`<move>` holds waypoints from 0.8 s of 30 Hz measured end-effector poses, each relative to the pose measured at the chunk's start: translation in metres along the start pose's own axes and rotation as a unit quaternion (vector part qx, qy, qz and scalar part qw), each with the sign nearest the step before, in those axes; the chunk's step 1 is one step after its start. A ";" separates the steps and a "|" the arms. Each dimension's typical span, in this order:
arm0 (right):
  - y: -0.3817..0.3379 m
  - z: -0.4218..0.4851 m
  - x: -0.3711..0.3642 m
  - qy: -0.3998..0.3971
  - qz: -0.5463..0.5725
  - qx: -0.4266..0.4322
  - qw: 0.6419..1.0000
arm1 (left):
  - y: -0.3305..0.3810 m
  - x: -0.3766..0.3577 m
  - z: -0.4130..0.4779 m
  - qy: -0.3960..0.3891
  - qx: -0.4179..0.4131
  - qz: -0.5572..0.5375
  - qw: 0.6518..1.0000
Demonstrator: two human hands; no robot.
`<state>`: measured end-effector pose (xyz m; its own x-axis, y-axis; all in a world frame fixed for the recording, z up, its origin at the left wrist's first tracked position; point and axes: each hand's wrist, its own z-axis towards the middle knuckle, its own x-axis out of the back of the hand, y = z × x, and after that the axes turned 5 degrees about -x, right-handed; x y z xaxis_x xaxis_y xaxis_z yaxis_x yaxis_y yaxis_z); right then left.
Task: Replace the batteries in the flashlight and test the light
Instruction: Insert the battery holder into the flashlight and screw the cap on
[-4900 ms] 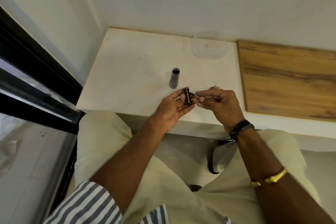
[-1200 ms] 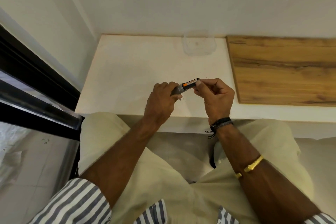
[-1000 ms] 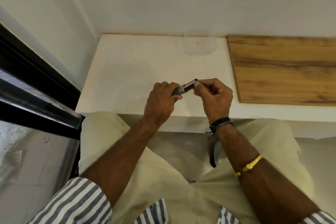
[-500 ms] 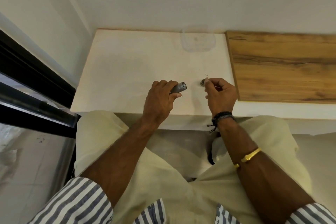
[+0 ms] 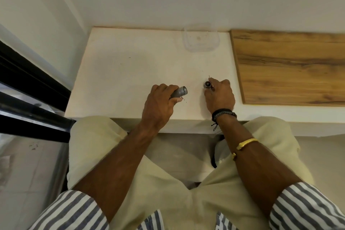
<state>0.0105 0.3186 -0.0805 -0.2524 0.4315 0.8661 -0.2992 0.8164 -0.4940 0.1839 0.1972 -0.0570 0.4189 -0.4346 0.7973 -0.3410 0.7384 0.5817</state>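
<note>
- Two bare hands: the left hand [image 5: 158, 105] and the right hand [image 5: 220, 95].
- One grey metal flashlight tube [image 5: 179, 92], gripped in the left hand.
- One small dark round cap [image 5: 207, 84], at the right hand's fingertips.
- One clear plastic container [image 5: 200, 42], beyond both hands.
- One brown wooden board [image 5: 291, 67], right of the right hand.
- One white table [image 5: 127, 73].

Soft, even, fairly dim indoor light, no glare. Faint shadows under both hands on the white ledge [image 5: 130, 73]. Wide-angle bending at edges; slightly soft throughout.
</note>
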 end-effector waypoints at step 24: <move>-0.024 -0.051 0.039 -0.102 0.245 0.175 0.948 | 0.006 0.005 -0.006 0.004 -0.016 0.014 1.000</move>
<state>0.0548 0.3351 -0.0307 -0.6028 0.6127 0.5111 -0.3787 0.3442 -0.8591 0.1886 0.2022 -0.0510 0.4166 -0.4092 0.8118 -0.3257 0.7665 0.5535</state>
